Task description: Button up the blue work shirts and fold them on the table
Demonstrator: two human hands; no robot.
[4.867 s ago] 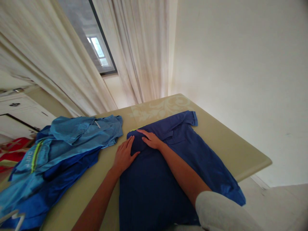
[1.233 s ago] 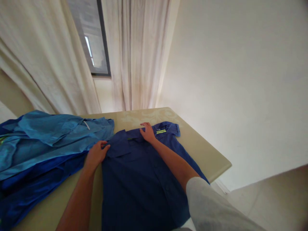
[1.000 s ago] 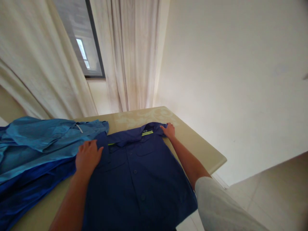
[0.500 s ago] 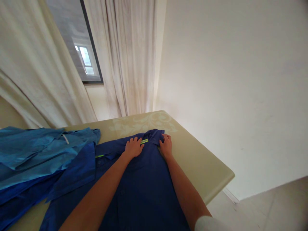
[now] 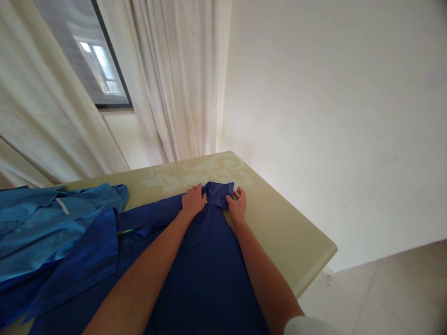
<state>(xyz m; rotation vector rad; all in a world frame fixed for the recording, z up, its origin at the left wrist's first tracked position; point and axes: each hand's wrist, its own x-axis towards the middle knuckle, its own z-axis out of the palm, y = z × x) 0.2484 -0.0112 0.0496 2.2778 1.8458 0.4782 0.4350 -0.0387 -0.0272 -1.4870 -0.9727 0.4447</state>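
Note:
A dark blue button-front work shirt point(image 5: 202, 270) lies spread on the table point(image 5: 279, 223), with a sleeve folded across its far end. My left hand point(image 5: 194, 201) rests over that sleeve, fingers curled on the cloth and thumb beside a mostly covered yellow-green strip. At the sleeve's end, the folded cuff point(image 5: 220, 193) lies flat. My right hand point(image 5: 238, 204) is at the cuff's right edge, thumb touching it and the other fingers apart. The undersides of both hands' fingertips are partly hidden.
Lighter blue garments point(image 5: 63, 218) lie heaped at the left, overlapping the dark blue cloth. A white wall point(image 5: 314, 116) runs along the table's right side. Pale curtains point(image 5: 174, 83) hang by a window point(image 5: 87, 51) behind it. Tiled floor point(image 5: 391, 288) shows at lower right.
My left hand has slid towards the cuff and covers most of the bright strip. My right hand's fingers have opened off the cuff, which lies flatter. The view has turned slightly right.

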